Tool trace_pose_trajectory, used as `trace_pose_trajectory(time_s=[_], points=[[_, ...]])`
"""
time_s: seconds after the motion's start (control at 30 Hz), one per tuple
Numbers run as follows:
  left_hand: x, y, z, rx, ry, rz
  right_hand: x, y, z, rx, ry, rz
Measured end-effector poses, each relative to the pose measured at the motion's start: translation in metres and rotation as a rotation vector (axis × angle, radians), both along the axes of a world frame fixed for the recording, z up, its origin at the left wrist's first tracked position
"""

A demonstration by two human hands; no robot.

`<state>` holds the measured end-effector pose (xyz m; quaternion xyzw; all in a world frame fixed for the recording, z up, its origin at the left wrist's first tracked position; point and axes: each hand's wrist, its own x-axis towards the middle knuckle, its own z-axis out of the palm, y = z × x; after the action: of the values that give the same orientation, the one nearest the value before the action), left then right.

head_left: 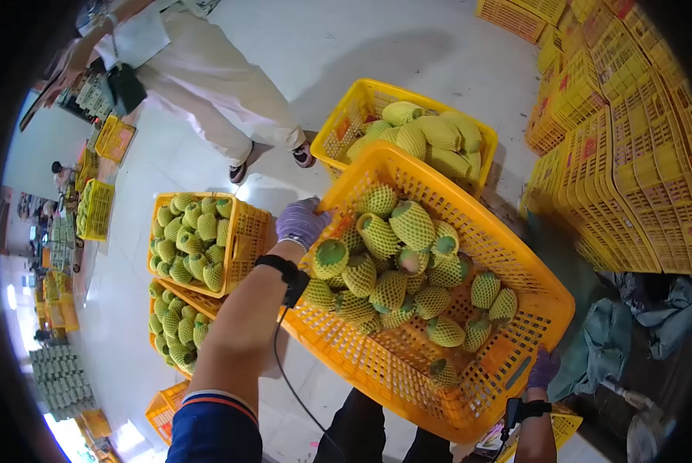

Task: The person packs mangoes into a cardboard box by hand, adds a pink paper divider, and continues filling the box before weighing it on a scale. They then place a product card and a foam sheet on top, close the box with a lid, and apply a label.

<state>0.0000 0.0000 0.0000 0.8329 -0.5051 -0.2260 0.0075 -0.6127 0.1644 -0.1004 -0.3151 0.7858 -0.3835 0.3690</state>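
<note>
A large orange crate (431, 401) is tilted in front of me, with several green fruits in yellow-green foam nets (411, 224) lying mostly toward its upper left part. My left hand (301, 222), in a purple glove, grips the crate's far left rim. At the near right end my right hand (544, 369), also gloved in purple, is closed on the rim by the handle slot. Just beyond, partly overlapped by the orange crate, a yellow crate (408, 91) on the floor holds more netted fruits (438, 133).
Two stacks of filled crates (242, 243) stand at the left. Tall stacks of yellow crates (593, 177) rise at the right, with dark green sacks (604, 339) below. A person in light trousers (215, 85) stands at the upper left.
</note>
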Motion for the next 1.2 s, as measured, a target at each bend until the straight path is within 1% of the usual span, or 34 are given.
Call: trace_pose_trajectory(time_s=[0.03,0.07,0.1,0.13,0.17,0.23,0.27,0.3,0.33,0.37,0.4,0.43,0.47,0.5,0.57,0.6,0.63,0.67,0.7,0.77,0.83,0.87,0.9,0.97,1.03,1.07,1.1,1.17,1.2], points=[[-0.005,0.0,0.004,0.014,-0.047,-0.004,-0.003,0.001,-0.008,-0.056,-0.036,0.019],[-0.008,0.001,0.009,0.028,0.041,-0.007,-0.005,0.0,-0.016,-0.11,-0.079,0.048],[-0.011,0.005,-0.012,-0.104,0.188,-0.018,-0.036,-0.001,0.023,-0.176,0.026,0.068],[-0.003,0.017,-0.008,-0.178,0.032,0.002,-0.025,0.0,0.007,-0.186,-0.008,0.092],[-0.006,0.028,0.022,-0.083,-0.095,0.06,-0.026,-0.002,-0.002,-0.169,-0.045,0.1],[-0.011,0.079,0.037,-0.488,-0.134,0.269,-0.024,-0.006,-0.019,-0.133,-0.117,0.113],[-0.011,0.108,0.041,-0.639,-0.081,0.378,-0.014,-0.012,0.004,0.031,0.363,0.149],[-0.012,0.14,0.044,-0.8,-0.035,0.48,-0.011,-0.021,0.0,0.128,0.398,0.151],[-0.008,0.182,0.033,-0.934,-0.123,0.502,-0.064,-0.029,-0.043,-0.08,0.253,0.225],[-0.01,0.229,0.019,-0.971,0.128,0.689,-0.059,-0.04,-0.045,-0.032,0.367,0.101],[-0.012,0.279,-0.009,-0.914,0.325,0.947,-0.047,-0.045,-0.037,-0.026,0.457,0.076],[-0.017,0.337,-0.035,-0.969,0.423,1.045,-0.039,-0.051,-0.028,-0.03,0.524,0.107],[-0.03,0.402,-0.065,-0.7,0.424,1.198,-0.029,-0.061,-0.024,-0.034,0.595,0.146],[-0.042,0.467,-0.09,-0.407,0.492,1.363,-0.017,-0.068,-0.02,-0.06,0.644,0.189],[-0.11,0.595,-0.139,-0.212,0.32,1.593,0.005,-0.075,-0.007,-0.106,0.764,0.302],[-0.152,0.657,-0.181,-0.206,0.449,1.841,0.019,-0.077,0.002,-0.138,0.829,0.36],[-0.201,0.702,-0.185,-0.315,0.435,1.884,0.036,-0.079,0.011,-0.174,0.881,0.415],[-0.245,0.738,-0.163,-0.271,0.555,2.047,0.053,-0.079,0.021,-0.2,0.936,0.475],[-0.293,0.768,-0.157,-0.331,0.692,2.184,0.073,-0.077,0.03,-0.242,0.99,0.537],[-0.407,0.852,-0.191,-0.411,0.967,2.45,0.116,-0.068,0.053,-0.311,1.096,0.681],[-0.475,0.876,-0.15,-0.306,1.055,2.597,0.156,-0.057,0.075,-0.387,1.202,0.817],[-0.493,0.881,-0.13,-0.391,1.039,2.882,0.18,-0.048,0.083,-0.43,1.253,0.906],[-0.519,0.897,-0.126,-0.445,1.025,2.972,0.204,-0.036,0.09,-0.483,1.299,0.997],[-0.581,0.922,-0.137,-0.444,0.87,2.793,0.251,-0.01,0.106,-0.582,1.423,1.169],[-0.599,0.936,-0.122,-0.292,0.701,2.788,0.294,0.035,0.126,-0.654,1.564,1.311],[-0.619,0.949,-0.144,-0.255,0.55,2.736,0.311,0.064,0.133,-0.667,1.67,1.376],[-0.63,0.956,-0.146,-0.261,0.575,2.767,0.327,0.095,0.141,-0.669,1.801,1.453],[-0.63,0.981,-0.14,-0.185,0.264,2.815,0.35,0.166,0.148,-0.646,2.211,1.647],[-0.633,1.001,-0.139,-0.14,0.149,2.83,0.355,0.201,0.15,-0.69,2.336,1.799]])
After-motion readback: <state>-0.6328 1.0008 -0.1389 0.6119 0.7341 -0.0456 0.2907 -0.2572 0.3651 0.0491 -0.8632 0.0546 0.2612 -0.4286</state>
